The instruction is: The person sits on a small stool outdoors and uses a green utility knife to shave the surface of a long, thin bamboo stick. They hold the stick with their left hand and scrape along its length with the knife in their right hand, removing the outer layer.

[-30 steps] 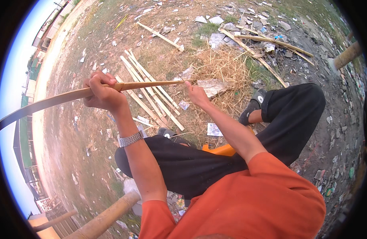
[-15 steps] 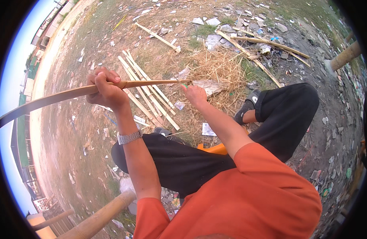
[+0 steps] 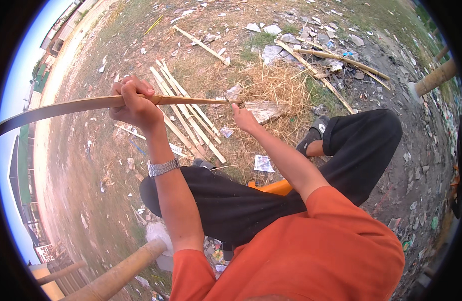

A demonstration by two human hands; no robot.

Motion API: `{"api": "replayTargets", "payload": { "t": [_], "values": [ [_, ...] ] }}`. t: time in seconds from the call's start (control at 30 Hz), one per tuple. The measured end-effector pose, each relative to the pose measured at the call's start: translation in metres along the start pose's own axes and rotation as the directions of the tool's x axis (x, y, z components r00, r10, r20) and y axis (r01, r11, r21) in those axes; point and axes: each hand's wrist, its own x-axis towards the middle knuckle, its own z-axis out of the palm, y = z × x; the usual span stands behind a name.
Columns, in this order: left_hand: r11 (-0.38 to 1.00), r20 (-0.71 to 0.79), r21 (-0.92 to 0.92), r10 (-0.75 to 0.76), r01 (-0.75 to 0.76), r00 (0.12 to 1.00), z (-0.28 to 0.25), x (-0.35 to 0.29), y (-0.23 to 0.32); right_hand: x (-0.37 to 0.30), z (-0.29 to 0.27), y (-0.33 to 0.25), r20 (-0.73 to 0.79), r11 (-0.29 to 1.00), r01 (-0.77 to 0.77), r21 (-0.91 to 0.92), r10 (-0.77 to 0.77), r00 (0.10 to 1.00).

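A long bamboo strip (image 3: pixel 191 101) slants across the view from the left rim down to a wooden block (image 3: pixel 265 112). My left hand (image 3: pixel 136 104) is closed round the strip, wrist raised, with a metal watch (image 3: pixel 163 167) on it. Close to the strip's far end, my right hand (image 3: pixel 245 119) is closed on a small knife (image 3: pixel 229 102). Only a bit of its thin blade shows against the strip; the fingers hide its handle. The strip's tip is at the block's left end.
Several split bamboo strips (image 3: pixel 188 120) lie on the ground beyond my left knee. Pale shavings (image 3: pixel 283 93) are heaped round the block. More bamboo pieces (image 3: pixel 323 83) and broken tile lie farther right. Bamboo posts (image 3: pixel 434 79) stand at right and lower left (image 3: pixel 115 271).
My right hand has shifted slightly right and down toward the strip's tip with the knife. The left hand keeps its hold on the strip, slightly higher in the view.
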Motion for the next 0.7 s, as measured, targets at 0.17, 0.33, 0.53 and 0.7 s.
{"api": "replayTargets", "payload": {
  "t": [0.17, 0.33, 0.53, 0.7],
  "values": [
    [0.999, 0.048, -0.023, -0.021, 0.022, 0.999, 0.002, -0.004, 0.005, -0.02, -0.019, -0.021, 0.011, 0.947, 0.092, -0.308, -0.093, 0.996],
    [0.997, 0.091, -0.058, -0.035, 0.041, 0.995, 0.011, -0.003, 0.006, -0.002, -0.029, -0.02, 0.028, 0.907, 0.117, -0.404, -0.116, 0.993],
    [0.999, 0.042, 0.007, -0.041, 0.041, 0.998, 0.024, -0.009, 0.01, 0.068, -0.068, 0.032, 0.07, 0.414, 0.134, -0.9, -0.168, 0.983],
    [0.997, -0.025, 0.083, 0.009, -0.007, 1.0, -0.008, -0.006, 0.011, 0.048, -0.139, 0.016, 0.0, 0.645, 0.025, -0.764, -0.04, 0.999]
  ]
}}
